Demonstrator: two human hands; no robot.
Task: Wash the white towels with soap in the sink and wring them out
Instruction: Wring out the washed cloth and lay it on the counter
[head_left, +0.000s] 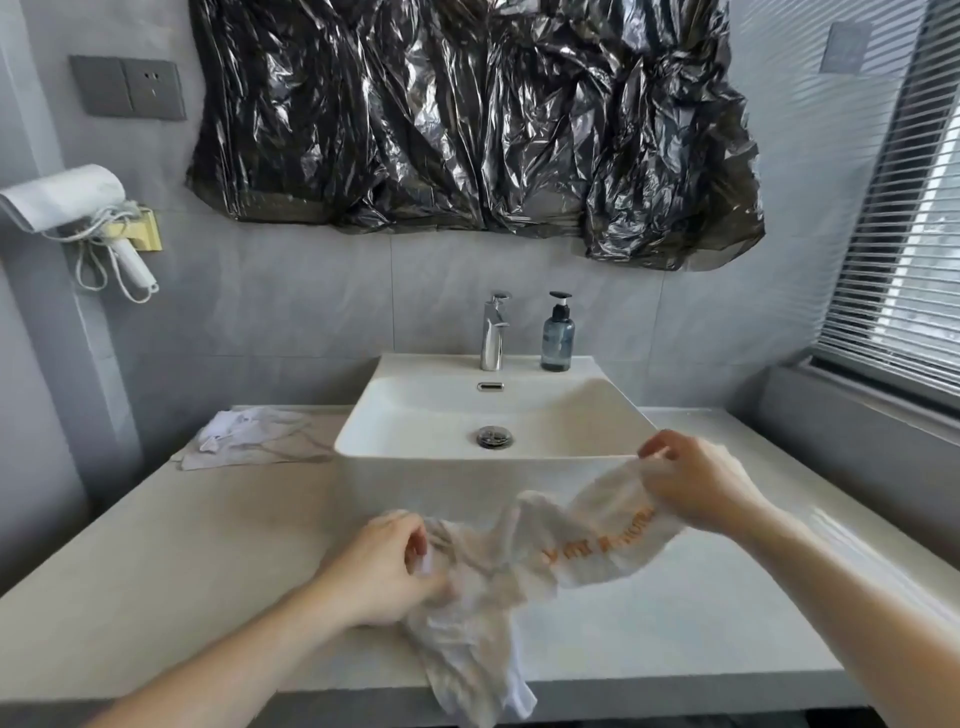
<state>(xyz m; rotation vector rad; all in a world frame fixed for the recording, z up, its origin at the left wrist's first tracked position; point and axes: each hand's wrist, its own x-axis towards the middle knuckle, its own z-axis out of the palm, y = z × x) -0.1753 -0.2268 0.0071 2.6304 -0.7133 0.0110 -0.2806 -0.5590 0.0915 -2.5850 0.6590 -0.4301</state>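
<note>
A crumpled white towel with orange lettering (524, 561) hangs above the counter in front of the white sink (363, 436). My left hand (384, 566) grips its lower left end. My right hand (696, 483) pinches its upper right end near the basin's front right corner. Part of the cloth droops over the counter's front edge. A second white towel (249, 436) lies bunched on the counter left of the basin. A blue soap pump bottle (558, 335) stands on the basin's back ledge beside the chrome faucet (493, 332).
The pale counter (182, 545) runs wide on both sides of the basin. A hair dryer (83, 208) hangs on the left wall. Black plastic sheeting (467, 119) covers the wall above the faucet. Window blinds (898, 234) fill the right side.
</note>
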